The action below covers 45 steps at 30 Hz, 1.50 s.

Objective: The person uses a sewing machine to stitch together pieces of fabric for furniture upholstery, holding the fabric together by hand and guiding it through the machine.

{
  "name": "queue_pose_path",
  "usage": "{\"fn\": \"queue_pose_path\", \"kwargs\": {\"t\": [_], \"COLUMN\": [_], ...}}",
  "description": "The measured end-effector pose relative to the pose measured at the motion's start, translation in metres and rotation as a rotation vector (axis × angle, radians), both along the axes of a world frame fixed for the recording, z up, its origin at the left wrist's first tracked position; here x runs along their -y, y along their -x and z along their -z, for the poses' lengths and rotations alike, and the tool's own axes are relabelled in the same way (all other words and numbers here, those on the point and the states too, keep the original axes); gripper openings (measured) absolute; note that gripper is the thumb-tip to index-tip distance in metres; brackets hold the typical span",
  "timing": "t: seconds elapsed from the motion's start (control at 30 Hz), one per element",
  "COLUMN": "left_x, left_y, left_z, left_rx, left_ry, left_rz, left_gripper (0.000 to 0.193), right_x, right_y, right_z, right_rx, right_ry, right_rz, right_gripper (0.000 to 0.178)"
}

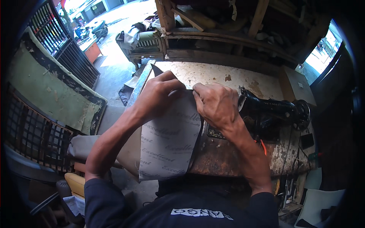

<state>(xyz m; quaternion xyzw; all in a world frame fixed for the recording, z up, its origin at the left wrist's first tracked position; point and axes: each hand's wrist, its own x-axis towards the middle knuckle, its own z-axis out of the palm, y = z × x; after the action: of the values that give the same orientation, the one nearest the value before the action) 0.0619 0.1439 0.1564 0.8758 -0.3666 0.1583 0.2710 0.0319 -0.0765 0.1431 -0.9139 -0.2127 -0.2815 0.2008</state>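
A: What's nearest?
B: A grey printed sheet, held up over a worn worktable; its lower end hangs by the near edge.
A: And the fingers?
B: The left hand has them curled, pinching the sheet's far edge; the right hand pinches it just beside.
A: Beyond those 2?
B: A black sewing machine at right; farther, a wooden rack.

Left hand's fingertips curl out of sight — exact grip on the gray sheet unclear. Sheet's top edge partly covered by left hand and right hand. Sewing machine: needle end hidden behind right hand. Red-orange item partly behind right forearm — kind unclear. Shelf contents too dark to tell. Street washed out. Dark shirt cut off by lower edge.
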Motion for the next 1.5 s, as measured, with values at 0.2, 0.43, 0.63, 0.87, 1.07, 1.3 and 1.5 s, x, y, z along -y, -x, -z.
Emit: {"fn": "queue_pose_path", "kwargs": {"t": [0.2, 0.43, 0.63, 0.87, 1.07, 1.3, 1.5], "left_x": [-0.016, -0.037, -0.022, -0.001, 0.010, 0.014, 0.013], "left_y": [0.030, 0.053, 0.057, 0.054, 0.053, 0.056, 0.057], "left_z": [-0.008, 0.002, 0.009, 0.018, 0.030, 0.039, 0.037], "left_rx": [-0.099, -0.033, -0.059, 0.060, 0.173, 0.319, 0.328], "left_ry": [0.184, 0.147, 0.183, 0.210, 0.220, 0.171, 0.193], "left_rz": [-0.120, -0.117, -0.089, -0.061, -0.085, -0.160, -0.191], "left_gripper": [0.014, 0.012, 0.016, 0.024, 0.031, 0.031, 0.026], "right_x": [-0.010, -0.003, 0.004, 0.004, 0.011, 0.012, 0.010], "right_y": [0.024, 0.035, 0.039, 0.041, 0.043, 0.041, 0.041], "right_z": [-0.016, -0.015, -0.013, -0.020, -0.021, -0.018, -0.018], "right_rx": [0.041, -0.023, -0.043, -0.029, -0.067, 0.024, 0.017], "right_ry": [0.000, 0.045, 0.087, 0.072, 0.067, 0.033, 0.019], "right_rz": [-0.041, 0.004, 0.046, 0.025, 0.050, 0.012, 0.009], "right_gripper": [0.009, 0.011, 0.013, 0.014, 0.014, 0.013, 0.014]}}
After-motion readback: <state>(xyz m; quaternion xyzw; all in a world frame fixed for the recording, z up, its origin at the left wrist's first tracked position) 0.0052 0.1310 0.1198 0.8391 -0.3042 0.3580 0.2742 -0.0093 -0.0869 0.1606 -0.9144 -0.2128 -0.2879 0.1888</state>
